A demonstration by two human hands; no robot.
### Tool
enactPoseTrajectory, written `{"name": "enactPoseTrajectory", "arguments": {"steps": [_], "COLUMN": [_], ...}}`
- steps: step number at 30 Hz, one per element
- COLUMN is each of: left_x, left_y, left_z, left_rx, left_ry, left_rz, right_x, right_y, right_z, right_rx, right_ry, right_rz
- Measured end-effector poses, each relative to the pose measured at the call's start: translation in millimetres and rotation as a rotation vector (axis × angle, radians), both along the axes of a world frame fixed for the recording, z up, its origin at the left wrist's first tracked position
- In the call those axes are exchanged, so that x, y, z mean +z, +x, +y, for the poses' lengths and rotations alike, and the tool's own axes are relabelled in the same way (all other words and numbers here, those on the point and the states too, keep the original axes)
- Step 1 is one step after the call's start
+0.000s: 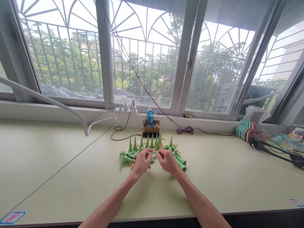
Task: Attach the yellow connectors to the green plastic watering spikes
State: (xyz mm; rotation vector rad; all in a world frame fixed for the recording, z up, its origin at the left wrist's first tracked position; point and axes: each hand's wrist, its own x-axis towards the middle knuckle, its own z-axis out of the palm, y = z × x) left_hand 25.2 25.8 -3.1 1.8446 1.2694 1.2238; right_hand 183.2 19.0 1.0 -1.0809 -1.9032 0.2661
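Note:
Several green cone-shaped spikes (130,145) stand upright on the pale green table, and more green pieces (180,161) lie in a pile around them. Small yellow parts (132,165) are scattered among the green ones. My left hand (143,161) is over the front of the pile with its fingers bent and pressed together. Close on its right, my right hand (167,161) has its thumb and fingers pinched around a small yellow part (154,155). What the left fingertips hold, if anything, is too small to make out.
Behind the pile are a phone (150,135) and a cardboard box (152,128) with a blue bottle (150,117). A white tube (71,110) crosses the left side. Cables (187,130), black headgear (280,152) and a clear bottle (293,139) lie to the right.

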Motion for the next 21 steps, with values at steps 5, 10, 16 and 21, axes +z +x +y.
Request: {"name": "enactPoseTrajectory", "arguments": {"steps": [5, 10, 16, 21], "left_x": [1.0, -0.3, -0.7, -1.5], "left_y": [0.2, -0.4, -1.0, -0.8], "left_z": [-0.6, 0.7, 0.5, 1.2], "left_rx": [0.000, 0.000, 0.001, -0.006], "left_ry": [-0.010, 0.002, 0.000, 0.004], "left_rz": [0.005, 0.008, 0.010, 0.002], "right_x": [-0.4, 0.6, 0.0, 1.6], "right_y": [0.2, 0.6, 0.1, -0.4], "right_z": [0.6, 0.1, 0.1, -0.7], "right_rx": [0.004, 0.007, 0.001, 0.001], "right_ry": [0.002, 0.003, 0.012, 0.008], "right_rz": [-0.003, -0.009, -0.022, -0.030]}}
